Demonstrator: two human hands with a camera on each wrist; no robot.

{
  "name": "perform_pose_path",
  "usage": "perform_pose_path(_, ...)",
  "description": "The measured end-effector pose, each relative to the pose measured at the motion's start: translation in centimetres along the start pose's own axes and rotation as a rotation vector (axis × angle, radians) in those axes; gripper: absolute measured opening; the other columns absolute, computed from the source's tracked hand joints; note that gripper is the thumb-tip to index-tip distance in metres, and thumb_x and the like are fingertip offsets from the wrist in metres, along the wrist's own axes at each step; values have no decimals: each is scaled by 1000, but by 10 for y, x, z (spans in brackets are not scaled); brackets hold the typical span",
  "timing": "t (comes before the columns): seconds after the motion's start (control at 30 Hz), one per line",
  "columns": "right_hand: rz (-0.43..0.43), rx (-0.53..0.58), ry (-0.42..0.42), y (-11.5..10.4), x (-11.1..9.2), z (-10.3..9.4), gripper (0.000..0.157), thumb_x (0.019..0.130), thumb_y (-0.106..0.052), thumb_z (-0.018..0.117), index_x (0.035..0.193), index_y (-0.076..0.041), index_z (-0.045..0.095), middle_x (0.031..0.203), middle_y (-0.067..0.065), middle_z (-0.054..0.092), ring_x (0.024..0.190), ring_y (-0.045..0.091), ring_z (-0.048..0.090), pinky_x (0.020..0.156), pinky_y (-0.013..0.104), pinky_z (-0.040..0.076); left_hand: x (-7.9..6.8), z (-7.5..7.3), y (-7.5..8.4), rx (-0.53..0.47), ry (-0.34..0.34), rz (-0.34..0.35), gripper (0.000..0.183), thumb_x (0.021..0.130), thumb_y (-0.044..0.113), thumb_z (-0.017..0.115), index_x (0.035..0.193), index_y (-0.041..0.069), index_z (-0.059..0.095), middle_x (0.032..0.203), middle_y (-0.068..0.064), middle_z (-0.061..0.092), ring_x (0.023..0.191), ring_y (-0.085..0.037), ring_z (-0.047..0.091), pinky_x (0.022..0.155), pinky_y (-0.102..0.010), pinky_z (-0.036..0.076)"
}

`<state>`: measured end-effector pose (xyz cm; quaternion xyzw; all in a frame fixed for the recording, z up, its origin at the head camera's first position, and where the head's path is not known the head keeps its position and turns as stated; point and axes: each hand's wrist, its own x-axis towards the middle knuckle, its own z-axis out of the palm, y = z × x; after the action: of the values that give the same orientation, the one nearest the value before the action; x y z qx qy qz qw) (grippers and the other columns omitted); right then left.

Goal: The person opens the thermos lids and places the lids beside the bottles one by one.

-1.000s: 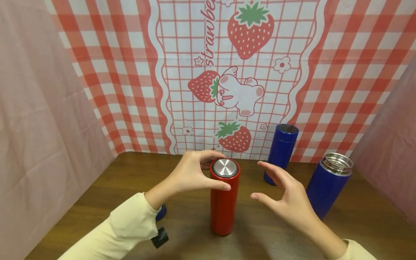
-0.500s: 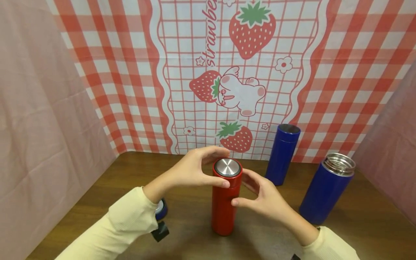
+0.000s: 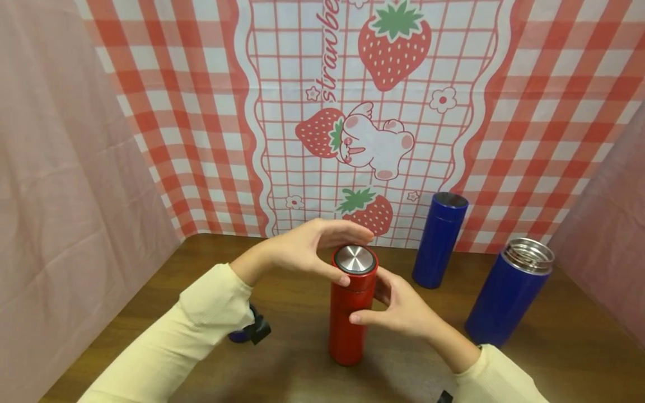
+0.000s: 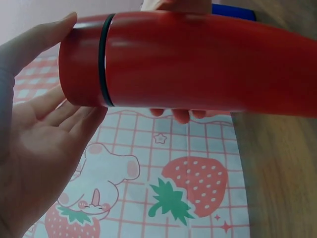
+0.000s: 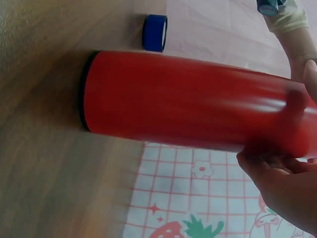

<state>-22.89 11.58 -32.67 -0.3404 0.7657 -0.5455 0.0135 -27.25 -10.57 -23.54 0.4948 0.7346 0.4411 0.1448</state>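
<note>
Newly gripping red cylindrical bottle [image 3: 345,340] with right hand [image 3: 402,311], seemingly for steadiness, with left hand [image 3: 305,251] spread around silver-topped red lid [image 3: 355,260].

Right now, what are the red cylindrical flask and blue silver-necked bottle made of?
Red cylindrical flask: probably painted metal, semi-gloss; soft highlights along its wall. Blue silver-necked bottle: neck looks like polished steel, bright glints on its rim; blue body likely coated, base material unclear.

The red bottle [image 3: 347,302] is seen forward and down from the head, sideways and close from both wrists.
</note>
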Motion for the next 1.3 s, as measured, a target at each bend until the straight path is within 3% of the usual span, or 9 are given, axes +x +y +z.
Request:
perform_pose_path(0.33,74,174,-89,24,-3,2,76,77,-8,79,136,12,36,133,35,50,112,-3,59,95,16,49,10,-8,-2,-69,-121,0,67,76,-5,75,137,-4,46,137,-20,54,126,-20,55,108,-29,44)
perform_pose_path(0.6,47,222,-142,43,-7,4,67,78,-6,77,130,16,41,124,37,55,107,2,63,93,20,51,16,-10,-2,-117,-186,-2,65,75,-7,74,135,-6,47,135,-21,55,125,-19,55,107,-32,45)
perform_pose_path(0.83,13,185,-130,43,-5,4,59,79,-6,76,125,15,46,119,34,59,105,2,64,93,21,52,18,-12,-3,-152,-161,-35,63,73,-7,76,131,-5,53,133,-20,58,117,-17,60,105,-34,48)
perform_pose_path(1.3,24,171,-137,40,-4,4,57,79,-7,76,124,14,48,117,35,61,103,2,65,91,21,53,17,-11,2,-44,-145,-24,60,75,-1,78,130,-4,55,129,-18,62,115,-16,63,101,-31,50)
